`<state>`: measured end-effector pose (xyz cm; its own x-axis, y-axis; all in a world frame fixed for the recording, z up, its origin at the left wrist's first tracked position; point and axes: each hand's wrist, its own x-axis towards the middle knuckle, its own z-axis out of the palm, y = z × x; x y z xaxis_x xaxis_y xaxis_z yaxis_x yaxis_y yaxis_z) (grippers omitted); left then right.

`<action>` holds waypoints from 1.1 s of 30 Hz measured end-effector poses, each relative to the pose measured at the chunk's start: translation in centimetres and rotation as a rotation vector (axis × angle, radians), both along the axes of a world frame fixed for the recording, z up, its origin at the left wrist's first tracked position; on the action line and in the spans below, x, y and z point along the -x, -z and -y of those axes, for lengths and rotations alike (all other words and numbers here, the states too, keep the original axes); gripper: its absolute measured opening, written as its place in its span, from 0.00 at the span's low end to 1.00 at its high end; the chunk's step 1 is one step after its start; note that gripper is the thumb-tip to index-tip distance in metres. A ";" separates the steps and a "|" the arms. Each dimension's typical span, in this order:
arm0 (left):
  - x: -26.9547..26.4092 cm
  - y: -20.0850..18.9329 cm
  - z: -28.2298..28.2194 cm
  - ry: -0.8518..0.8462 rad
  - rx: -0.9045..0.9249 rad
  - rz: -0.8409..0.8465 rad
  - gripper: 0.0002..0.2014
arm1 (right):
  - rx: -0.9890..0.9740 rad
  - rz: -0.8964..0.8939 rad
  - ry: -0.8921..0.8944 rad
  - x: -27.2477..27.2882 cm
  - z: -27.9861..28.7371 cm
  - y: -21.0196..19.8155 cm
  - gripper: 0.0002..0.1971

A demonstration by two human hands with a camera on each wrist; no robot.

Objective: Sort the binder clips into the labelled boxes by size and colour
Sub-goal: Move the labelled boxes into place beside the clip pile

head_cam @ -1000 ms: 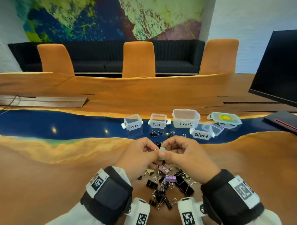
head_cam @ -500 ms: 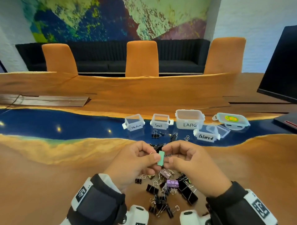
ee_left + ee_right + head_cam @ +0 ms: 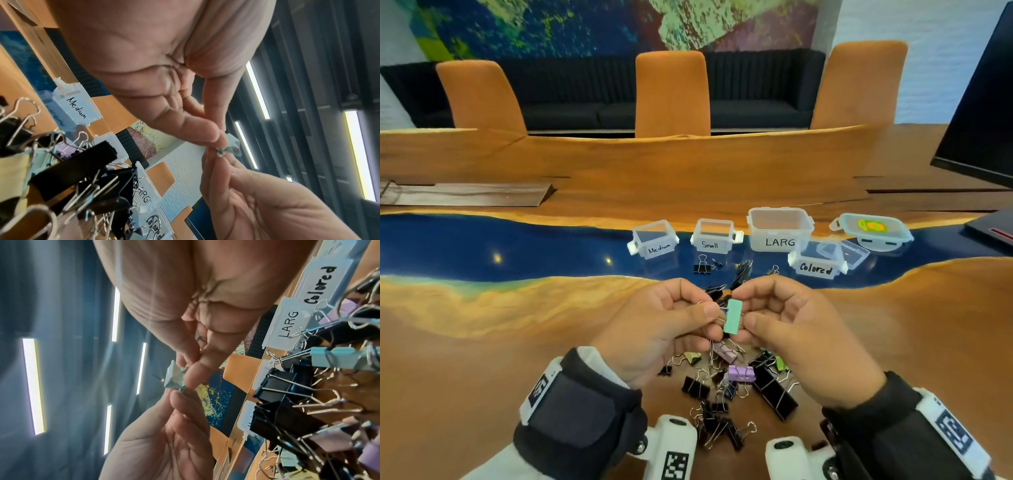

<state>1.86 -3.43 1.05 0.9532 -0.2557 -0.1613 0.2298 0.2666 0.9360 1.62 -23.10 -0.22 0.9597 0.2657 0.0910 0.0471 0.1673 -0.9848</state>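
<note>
A mint-green binder clip hangs in the air above the pile. My left hand pinches it from the left and my right hand pinches it from the right. The wrist views show the same green clip squeezed between fingertips of both hands. Under the hands lies a pile of clips, mostly black, with purple ones and a bright green one. Beyond stand the clear boxes marked Medium, Small, LARG and Colored, all uncovered.
A few black clips lie on the blue resin strip before the Small box. A lid with a blue rim and a small clear lid sit right of the boxes. A dark monitor stands at the far right. Orange chairs line the far side.
Both hands have stayed together on the green clip, and more of its flat back now shows between the fingertips. The camera dipped and shifted slightly.
</note>
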 end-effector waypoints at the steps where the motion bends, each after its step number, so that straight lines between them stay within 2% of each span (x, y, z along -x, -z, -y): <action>1: -0.1 0.0 0.0 0.004 0.039 -0.024 0.13 | -0.025 -0.009 -0.003 0.0 0.0 -0.1 0.14; 5: -0.2 0.1 -0.1 -0.011 0.167 -0.142 0.18 | -0.092 -0.031 -0.012 -0.1 -0.3 -0.5 0.14; 6: -0.4 0.1 -0.1 -0.021 0.139 -0.148 0.19 | -0.087 -0.025 0.001 -0.1 -0.5 -0.6 0.14; 8: -0.8 0.2 -0.1 -0.069 -0.035 -0.100 0.22 | -0.065 -0.004 0.046 -0.2 -0.7 -0.5 0.13; 11: -1.3 0.0 -0.2 -0.107 -0.294 0.031 0.17 | 0.004 0.045 0.140 -0.3 -0.8 -0.5 0.12; 16: -0.5 -0.8 0.3 -0.038 -0.359 0.200 0.18 | 0.144 0.099 0.165 -0.2 -0.8 -0.8 0.13; 18: -0.4 -0.9 0.3 -0.047 -0.387 0.248 0.13 | 0.259 0.121 0.132 0.0 -0.7 -0.9 0.15; 21: -0.3 -1.0 -0.1 -0.020 -0.335 0.249 0.13 | 0.487 0.207 0.091 0.1 -0.3 -1.2 0.14; 23: -0.3 -1.1 -0.3 0.019 -0.282 0.234 0.16 | 0.492 0.216 0.089 0.1 -0.4 -1.3 0.06; 27: -0.5 -0.6 -0.1 -0.040 -0.412 0.295 0.13 | 0.519 0.234 0.136 -0.1 -0.5 -0.9 0.11; 31: -1.0 -0.4 -0.7 -0.107 -0.447 0.273 0.11 | 0.800 0.245 0.055 -2.1 1.3 -3.2 0.09; 33: -1.3 -0.3 -1.2 -0.139 -0.417 0.248 0.14 | 0.929 0.228 0.150 -5.3 3.9 -4.3 0.11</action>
